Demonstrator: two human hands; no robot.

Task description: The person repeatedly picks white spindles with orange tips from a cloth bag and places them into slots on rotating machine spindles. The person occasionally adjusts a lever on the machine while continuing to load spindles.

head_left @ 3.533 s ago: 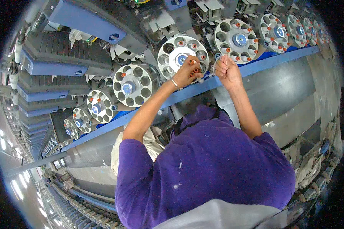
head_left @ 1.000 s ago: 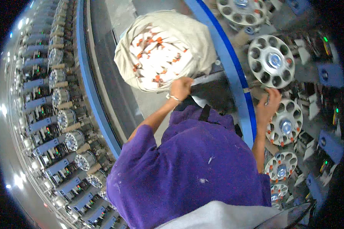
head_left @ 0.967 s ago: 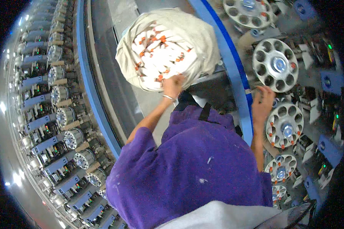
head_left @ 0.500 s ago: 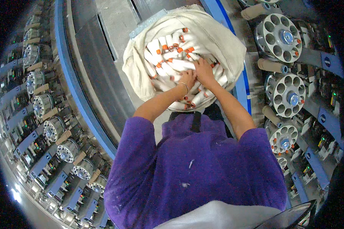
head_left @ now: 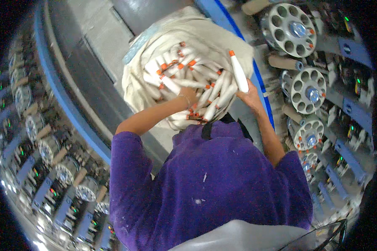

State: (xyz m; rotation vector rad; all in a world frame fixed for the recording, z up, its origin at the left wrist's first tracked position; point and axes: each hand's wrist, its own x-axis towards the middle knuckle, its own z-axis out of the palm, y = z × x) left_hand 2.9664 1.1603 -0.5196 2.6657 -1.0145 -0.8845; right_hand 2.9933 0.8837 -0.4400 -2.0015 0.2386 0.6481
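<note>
My right hand point(head_left: 251, 97) is closed round the lower end of a white yarn bobbin point(head_left: 239, 73) with an orange tip. It holds the bobbin upward, just past the right side of a cream cloth sack point(head_left: 139, 79). Many similar bobbins point(head_left: 222, 85) lie heaped at various angles inside the sack. My left hand point(head_left: 188, 95) reaches into this heap, a bracelet at its wrist. Its fingers are blurred and mostly hidden among the bobbins, so its grip cannot be made out.
At the right stands a machine row with round, holed bobbin magazines point(head_left: 290, 29) and brown tubes point(head_left: 284, 62). Another machine row with magazines point(head_left: 50, 149) runs along the left, behind a curved blue rail point(head_left: 67, 96).
My right hand has come out of the heap toward the right, bringing up a yarn bobbin. My left hand stays in the sack, now deeper among the bobbins. The whole view has shifted.
</note>
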